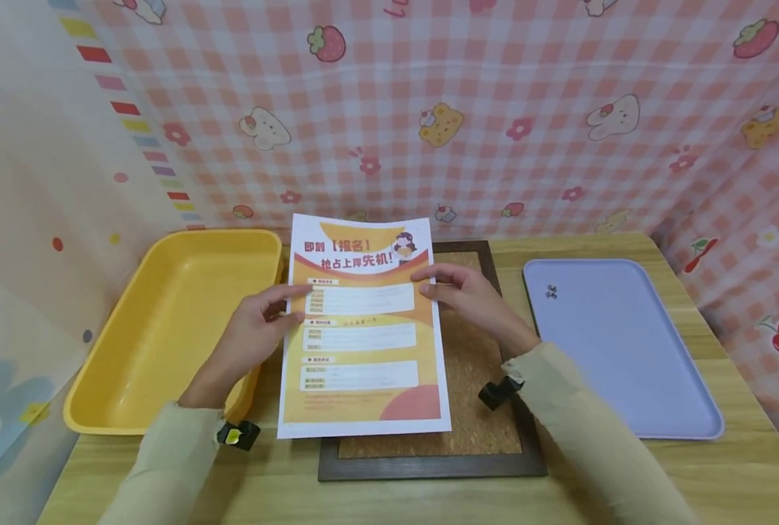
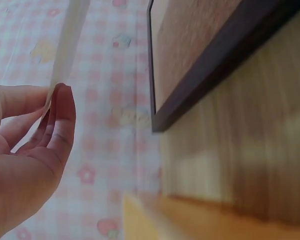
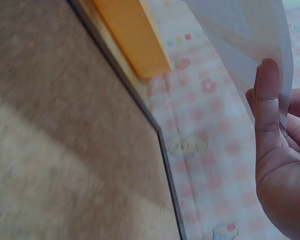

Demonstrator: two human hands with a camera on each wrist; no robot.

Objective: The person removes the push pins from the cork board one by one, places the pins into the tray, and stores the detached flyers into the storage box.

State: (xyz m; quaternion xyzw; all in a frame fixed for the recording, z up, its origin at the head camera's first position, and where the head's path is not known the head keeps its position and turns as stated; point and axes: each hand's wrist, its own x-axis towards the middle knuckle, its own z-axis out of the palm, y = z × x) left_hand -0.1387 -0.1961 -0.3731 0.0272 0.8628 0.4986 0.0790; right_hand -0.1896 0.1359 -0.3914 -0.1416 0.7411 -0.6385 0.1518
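A printed flyer in orange, yellow and white is held up over a cork board with a dark frame. My left hand pinches the flyer's left edge between thumb and fingers. On the opposite edge, my right hand pinches it at about the same height. From the left wrist view the sheet appears nearly edge-on, apart from the board. The right wrist view shows the pale back of the flyer with fingers behind it. Much of the board's left side is hidden under the sheet.
A deep yellow tray stands at the left. To the right lies a shallow lavender tray with several small metallic pieces near its upper left corner. All rest on a wooden table, with a pink checked cloth behind.
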